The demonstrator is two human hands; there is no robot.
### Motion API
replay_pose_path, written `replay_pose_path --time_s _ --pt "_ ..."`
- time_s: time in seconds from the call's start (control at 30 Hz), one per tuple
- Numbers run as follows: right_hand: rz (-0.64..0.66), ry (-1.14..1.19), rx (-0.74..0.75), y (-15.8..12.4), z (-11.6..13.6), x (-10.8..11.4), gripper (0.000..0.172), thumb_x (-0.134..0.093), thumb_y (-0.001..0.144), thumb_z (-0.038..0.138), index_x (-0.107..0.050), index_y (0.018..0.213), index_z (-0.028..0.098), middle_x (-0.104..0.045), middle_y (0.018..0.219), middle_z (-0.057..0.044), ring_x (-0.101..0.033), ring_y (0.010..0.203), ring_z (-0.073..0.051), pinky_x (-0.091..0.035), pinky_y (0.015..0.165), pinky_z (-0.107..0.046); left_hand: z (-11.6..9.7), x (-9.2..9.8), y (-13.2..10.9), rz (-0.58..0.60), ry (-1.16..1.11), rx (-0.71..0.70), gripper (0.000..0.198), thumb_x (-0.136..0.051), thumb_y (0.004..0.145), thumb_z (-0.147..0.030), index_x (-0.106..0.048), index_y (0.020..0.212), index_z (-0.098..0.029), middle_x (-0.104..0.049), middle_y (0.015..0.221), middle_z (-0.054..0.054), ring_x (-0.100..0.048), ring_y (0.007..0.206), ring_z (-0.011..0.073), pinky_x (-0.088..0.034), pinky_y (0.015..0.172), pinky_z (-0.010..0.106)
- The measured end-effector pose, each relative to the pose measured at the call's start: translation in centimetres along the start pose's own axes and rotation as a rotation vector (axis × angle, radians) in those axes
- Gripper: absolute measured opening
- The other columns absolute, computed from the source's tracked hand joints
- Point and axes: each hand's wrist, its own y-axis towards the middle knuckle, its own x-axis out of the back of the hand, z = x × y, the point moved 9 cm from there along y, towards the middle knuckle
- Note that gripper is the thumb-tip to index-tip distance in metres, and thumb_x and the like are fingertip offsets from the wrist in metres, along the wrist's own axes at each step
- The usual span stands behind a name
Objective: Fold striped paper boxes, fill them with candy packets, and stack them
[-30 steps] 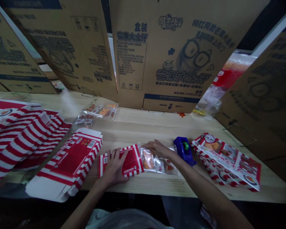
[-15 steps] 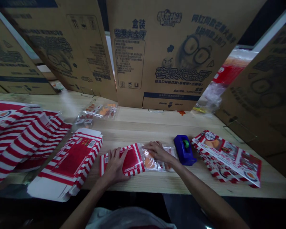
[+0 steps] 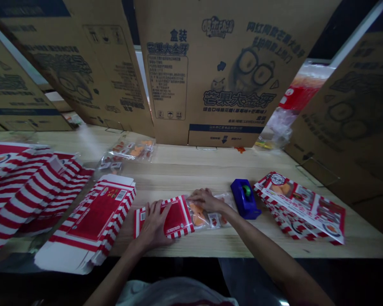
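A red-and-white striped cardboard box (image 3: 180, 214) lies flat on the table in front of me. My left hand (image 3: 156, 225) wraps over its left part, fingers on top and thumb toward the right. At the box's right end is a clear plastic packet (image 3: 214, 221) with orange pieces and small wrapped items inside. My right hand (image 3: 206, 200) grips the packet's upper side close to the box's end, fingers pointing left. Whether the packet's left end is inside the box cannot be made out. A blue tape dispenser (image 3: 245, 199) stands just right of the packet.
Flattened striped boxes (image 3: 95, 212) are stacked at left, beside more striped cartons (image 3: 35, 191). Filled-looking boxes (image 3: 301, 204) lie at right. More clear packets (image 3: 132, 148) lie toward the back. Large brown cartons (image 3: 223, 72) wall off the table's far side (image 3: 178, 161).
The view has shifted slightly. My left hand stays on the box. My right hand remains at the packet beside the box's end, its fingers slightly changed in position.
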Motion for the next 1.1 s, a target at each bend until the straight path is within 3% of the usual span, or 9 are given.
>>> replay_pose_path --time_s 0.17,0.33,0.43,0.53,0.6,0.7,0.8,0.9,1.1 --pt "0.066 -0.097 -0.089 -0.2 0.0 -1.0 0.038 -0.051 0.091 0.016 -0.064 0.121 0.035 -0.042 0.145 -0.008 -0.033 0.134 -0.031 -0.010 0.108 -0.063 -0.2 0.0 0.4 0.070 0.011 0.009 0.109 -0.072 0.049 -0.061 -0.040 0.141 -0.013 -0.042 0.140 0.025 -0.034 0.130 0.0426 -0.015 0.111 0.061" --pt "-0.020 -0.160 -0.088 -0.3 0.7 -2.4 0.038 -0.045 0.097 0.025 -0.055 0.132 0.034 -0.039 0.148 -0.011 -0.030 0.137 -0.031 -0.006 0.108 -0.065 -0.4 0.1 0.6 0.116 0.036 0.022 0.109 -0.072 0.051 -0.061 -0.040 0.143 -0.013 -0.040 0.142 0.025 -0.035 0.130 0.0440 -0.017 0.110 0.061" --pt "-0.204 0.000 -0.105 -0.2 0.3 -1.8 0.031 -0.050 0.093 0.025 -0.065 0.120 0.030 -0.052 0.138 -0.010 -0.041 0.131 -0.027 -0.008 0.111 -0.061 -0.2 -0.1 0.5 0.105 0.047 0.037 0.111 -0.074 0.049 -0.061 -0.039 0.144 -0.015 -0.041 0.142 0.024 -0.036 0.130 0.0436 -0.018 0.110 0.061" --pt "-0.484 0.234 -0.144 -1.5 -1.5 0.6 0.021 -0.054 0.086 0.024 -0.072 0.098 0.023 -0.063 0.122 -0.010 -0.056 0.116 -0.024 -0.028 0.109 -0.052 -0.1 -0.2 0.3 0.085 0.035 0.031 0.111 -0.074 0.048 -0.062 -0.038 0.144 -0.017 -0.042 0.142 0.023 -0.036 0.130 0.0433 -0.017 0.110 0.061" --pt "-0.646 0.264 -0.202 -3.6 -3.2 2.6 0.022 -0.053 0.085 0.028 -0.071 0.095 0.021 -0.060 0.124 -0.012 -0.057 0.115 -0.025 -0.041 0.102 -0.046 -0.2 -0.2 0.2 0.088 0.021 0.023 0.111 -0.073 0.049 -0.062 -0.039 0.143 -0.017 -0.041 0.143 0.023 -0.035 0.131 0.0437 -0.016 0.111 0.061" --pt "-0.776 0.153 -0.382 -8.0 -6.0 4.9 0.034 -0.056 0.081 0.039 -0.067 0.106 0.019 -0.060 0.124 -0.015 -0.054 0.119 -0.031 -0.042 0.101 -0.048 -0.1 -0.4 0.2 0.116 0.019 0.023 0.112 -0.074 0.048 -0.061 -0.039 0.143 -0.014 -0.039 0.144 0.025 -0.034 0.132 0.0449 -0.016 0.111 0.062" --pt "-0.698 0.186 -0.542 -10.9 -7.9 4.8 0.046 -0.056 0.081 0.049 -0.063 0.113 0.017 -0.067 0.110 -0.016 -0.059 0.111 -0.035 -0.045 0.097 -0.051 -0.1 -0.5 0.3 0.144 0.029 0.026 0.112 -0.074 0.049 -0.061 -0.040 0.143 -0.012 -0.038 0.145 0.026 -0.033 0.132 0.0457 -0.015 0.110 0.063" --pt "-0.642 0.406 -0.581 -11.1 -7.5 2.8 0.049 -0.049 0.085 0.056 -0.059 0.118 0.020 -0.069 0.104 -0.013 -0.065 0.098 -0.033 -0.053 0.085 -0.048 -0.2 -0.5 0.5 0.137 0.020 0.030 0.110 -0.074 0.049 -0.061 -0.041 0.143 -0.014 -0.039 0.144 0.025 -0.034 0.131 0.0459 -0.014 0.110 0.063" --pt "-0.534 0.840 -0.341 -5.0 -0.4 -3.0 0.052 -0.055 0.085 0.058 -0.053 0.126 0.027 -0.059 0.129 -0.010 -0.055 0.120 -0.028 -0.046 0.101 -0.046 -1.6 -0.9 0.8 0.098 0.027 -0.006 0.114 -0.076 0.046 -0.061 -0.038 0.144 -0.018 -0.040 0.143 0.022 -0.033 0.130 0.0441 -0.015 0.110 0.061"
